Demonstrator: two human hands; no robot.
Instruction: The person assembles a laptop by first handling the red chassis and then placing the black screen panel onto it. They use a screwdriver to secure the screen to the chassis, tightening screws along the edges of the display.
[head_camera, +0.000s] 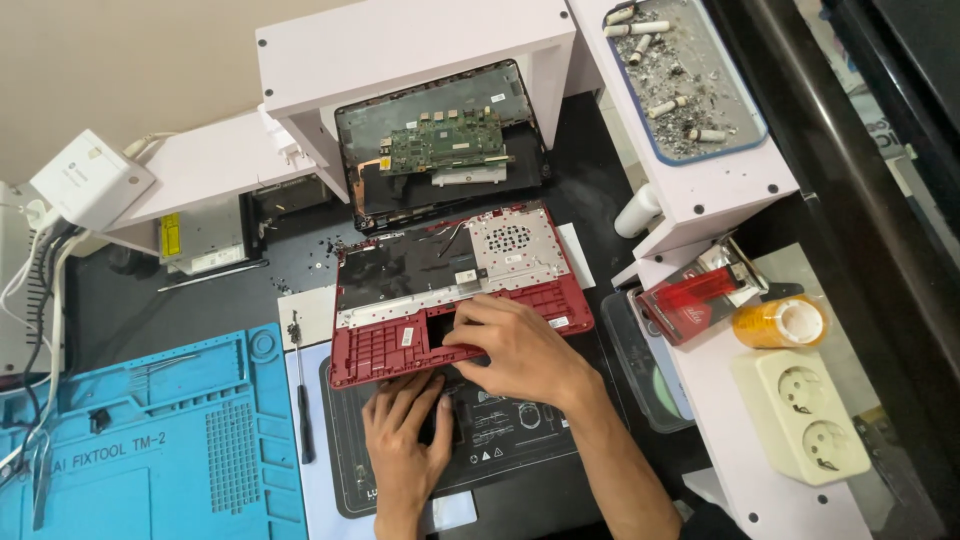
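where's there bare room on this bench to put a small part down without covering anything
The blue silicone mat at the left is mostly bare. A dark strip of desk lies free between that mat and the optical drive. The centre is crowded: the red laptop shell, both hands, the screwdriver. Loose screws dot the desk above the shell.
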